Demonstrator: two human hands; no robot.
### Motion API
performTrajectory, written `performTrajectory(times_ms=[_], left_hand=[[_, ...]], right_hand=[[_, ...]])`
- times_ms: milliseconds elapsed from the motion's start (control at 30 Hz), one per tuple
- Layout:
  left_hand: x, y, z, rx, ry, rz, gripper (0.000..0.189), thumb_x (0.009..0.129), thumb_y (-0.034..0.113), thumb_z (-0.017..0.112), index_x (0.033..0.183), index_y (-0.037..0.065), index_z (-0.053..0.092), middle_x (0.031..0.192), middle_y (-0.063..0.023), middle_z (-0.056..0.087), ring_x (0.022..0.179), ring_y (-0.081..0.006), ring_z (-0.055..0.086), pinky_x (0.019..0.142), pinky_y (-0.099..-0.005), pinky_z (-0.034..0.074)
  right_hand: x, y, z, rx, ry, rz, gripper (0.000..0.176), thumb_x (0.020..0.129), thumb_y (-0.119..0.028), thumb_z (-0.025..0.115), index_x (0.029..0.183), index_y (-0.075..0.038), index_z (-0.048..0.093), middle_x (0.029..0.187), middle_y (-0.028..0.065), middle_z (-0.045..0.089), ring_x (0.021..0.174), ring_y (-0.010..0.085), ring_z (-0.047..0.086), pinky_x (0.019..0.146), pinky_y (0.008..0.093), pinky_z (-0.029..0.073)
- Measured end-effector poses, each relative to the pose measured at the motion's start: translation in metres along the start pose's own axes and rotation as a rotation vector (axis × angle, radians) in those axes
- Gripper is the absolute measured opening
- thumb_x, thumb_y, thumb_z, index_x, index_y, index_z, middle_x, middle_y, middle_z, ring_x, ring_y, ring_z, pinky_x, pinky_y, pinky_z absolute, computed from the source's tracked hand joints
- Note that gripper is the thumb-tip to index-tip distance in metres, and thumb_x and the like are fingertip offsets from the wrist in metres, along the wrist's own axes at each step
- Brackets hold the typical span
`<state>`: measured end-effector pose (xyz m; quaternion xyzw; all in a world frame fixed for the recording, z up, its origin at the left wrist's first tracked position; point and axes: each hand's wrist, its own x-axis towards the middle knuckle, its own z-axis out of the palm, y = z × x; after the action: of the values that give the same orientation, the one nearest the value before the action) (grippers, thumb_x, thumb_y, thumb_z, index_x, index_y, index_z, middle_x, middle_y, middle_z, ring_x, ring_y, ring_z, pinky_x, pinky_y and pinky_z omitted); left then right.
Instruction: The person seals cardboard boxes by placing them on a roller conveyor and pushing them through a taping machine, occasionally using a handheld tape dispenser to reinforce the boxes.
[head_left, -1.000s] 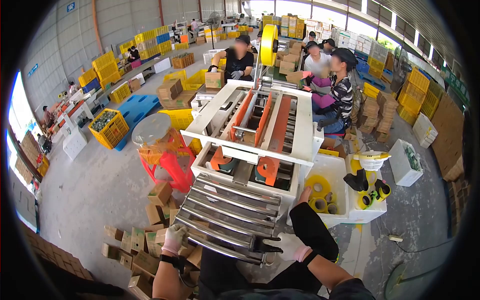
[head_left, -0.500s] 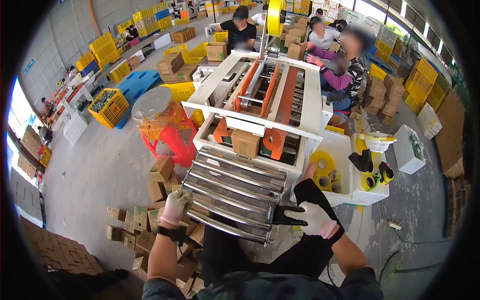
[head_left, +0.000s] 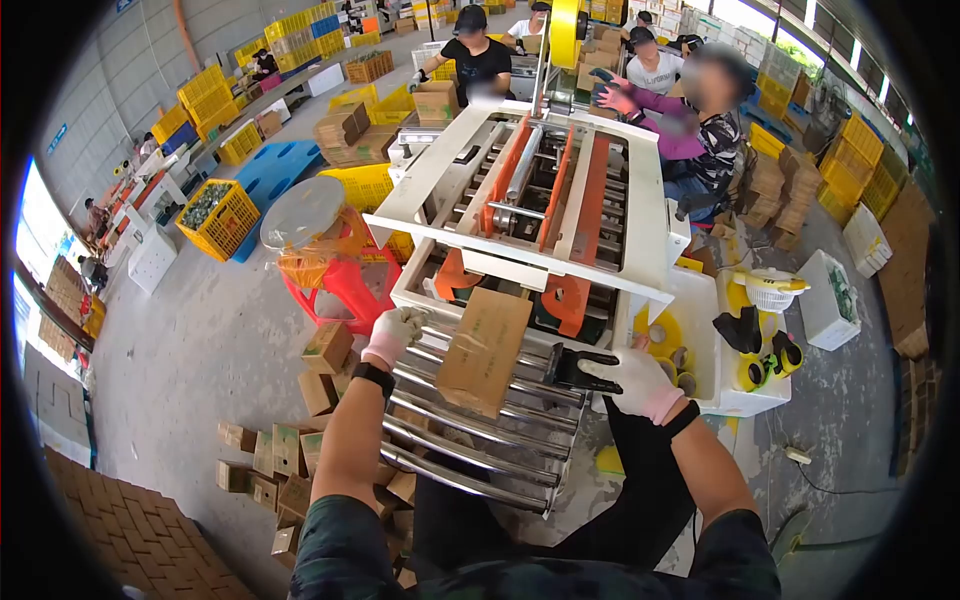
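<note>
A closed cardboard box (head_left: 485,352) lies on the metal roller conveyor (head_left: 470,440), just outside the white and orange box-sealing machine (head_left: 555,257). At the conveyor's left side is my left hand (head_left: 398,332), in a white glove, its fingers curled closed; whatever they may hold is hidden. My right hand (head_left: 640,384), also gloved, grips a black block-shaped hand tool (head_left: 582,369) at the right side of the rollers. The tool's exact kind does not show. Neither hand visibly touches the box.
Small boxes (head_left: 290,450) lie heaped on the floor at left. A red stool (head_left: 345,290) stands beside the machine. At right, a white foam bin (head_left: 700,310) holds yellow tape rolls. Co-workers sit beyond the machine, one in purple sleeves (head_left: 680,140).
The box has come out of the machine's mouth onto the rollers, toward me. Both my hands have moved forward along the conveyor, the right one still with the black tool.
</note>
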<state>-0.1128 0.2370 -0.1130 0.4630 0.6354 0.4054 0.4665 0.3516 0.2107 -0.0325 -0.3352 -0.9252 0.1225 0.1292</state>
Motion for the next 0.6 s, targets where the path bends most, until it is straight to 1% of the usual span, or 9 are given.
performTrajectory(times_ms=[33,100,200,300,367,433,533,567,600], left_hand=[[0.002,-0.024,0.015,-0.136,-0.070,-0.057,0.018,0.093,0.012,0.061,0.099,-0.004,0.066,0.076,-0.0035,0.065,0.065,-0.0095,0.058,0.062,-0.0262,0.048],[-0.001,-0.058,0.064,0.060,-0.073,0.057,0.025,0.089,0.015,0.067,0.106,-0.003,0.065,0.088,-0.0066,0.069,0.077,-0.0119,0.062,0.072,-0.0281,0.051],[-0.010,-0.088,0.070,-0.192,-0.141,-0.008,0.036,0.087,0.020,0.069,0.116,-0.002,0.061,0.103,-0.0144,0.070,0.094,-0.0204,0.066,0.084,-0.0330,0.051],[-0.070,-0.058,0.052,0.616,-0.229,0.127,0.044,0.088,0.025,0.066,0.123,0.000,0.056,0.114,-0.0201,0.067,0.108,-0.0299,0.064,0.090,-0.0372,0.049],[-0.100,-0.070,0.048,0.770,-0.290,0.131,0.043,0.090,0.028,0.063,0.124,0.001,0.056,0.115,-0.0205,0.067,0.109,-0.0324,0.063,0.091,-0.0384,0.050],[-0.130,-0.075,0.039,0.770,-0.276,0.075,0.043,0.092,0.031,0.059,0.125,0.003,0.056,0.115,-0.0209,0.066,0.111,-0.0349,0.063,0.092,-0.0396,0.050],[-0.179,-0.031,0.023,0.578,-0.062,-0.109,0.046,0.093,0.036,0.058,0.126,0.003,0.056,0.108,-0.0203,0.068,0.105,-0.0344,0.066,0.089,-0.0394,0.052],[-0.190,-0.015,0.023,0.234,0.062,-0.270,0.050,0.094,0.042,0.058,0.126,0.003,0.055,0.095,-0.0167,0.071,0.096,-0.0347,0.068,0.085,-0.0398,0.054],[-0.203,-0.002,0.021,0.293,0.058,-0.188,0.058,0.091,0.046,0.060,0.129,0.003,0.053,0.096,-0.0175,0.069,0.098,-0.0355,0.067,0.087,-0.0411,0.053]], right_hand=[[0.012,-0.015,-0.004,-0.017,-0.146,0.114,0.064,0.070,-0.003,0.063,0.129,-0.029,0.062,0.090,0.0163,0.056,0.081,0.0350,0.060,0.073,0.0430,0.050],[0.037,-0.018,0.035,0.017,-0.094,0.036,0.067,0.070,-0.002,0.063,0.131,-0.030,0.060,0.085,0.0179,0.051,0.076,0.0362,0.055,0.068,0.0451,0.047],[0.041,-0.028,0.038,-0.033,-0.177,0.083,0.074,0.070,-0.002,0.061,0.136,-0.035,0.055,0.091,0.0183,0.052,0.083,0.0351,0.058,0.071,0.0426,0.049],[0.019,-0.055,0.038,0.062,-0.234,0.054,0.074,0.072,-0.002,0.059,0.137,-0.037,0.054,0.088,0.0176,0.050,0.082,0.0351,0.058,0.070,0.0430,0.049],[-0.003,-0.077,0.048,0.053,-0.177,-0.032,0.071,0.073,-0.004,0.057,0.137,-0.036,0.054,0.085,0.0164,0.051,0.077,0.0343,0.057,0.067,0.0430,0.048],[-0.021,-0.101,0.056,0.039,-0.182,-0.048,0.068,0.075,-0.006,0.056,0.136,-0.035,0.055,0.082,0.0153,0.051,0.073,0.0332,0.057,0.064,0.0421,0.048],[-0.035,-0.129,0.052,0.006,-0.233,-0.041,0.067,0.076,-0.008,0.058,0.136,-0.038,0.053,0.083,0.0143,0.052,0.075,0.0317,0.059,0.063,0.0409,0.049],[-0.038,-0.134,0.050,-0.001,-0.239,-0.050,0.068,0.076,-0.008,0.058,0.137,-0.038,0.052,0.084,0.0142,0.053,0.076,0.0316,0.060,0.064,0.0408,0.049],[-0.040,-0.138,0.049,-0.006,-0.242,-0.059,0.069,0.076,-0.009,0.059,0.138,-0.039,0.051,0.085,0.0141,0.053,0.077,0.0314,0.060,0.064,0.0406,0.049]])
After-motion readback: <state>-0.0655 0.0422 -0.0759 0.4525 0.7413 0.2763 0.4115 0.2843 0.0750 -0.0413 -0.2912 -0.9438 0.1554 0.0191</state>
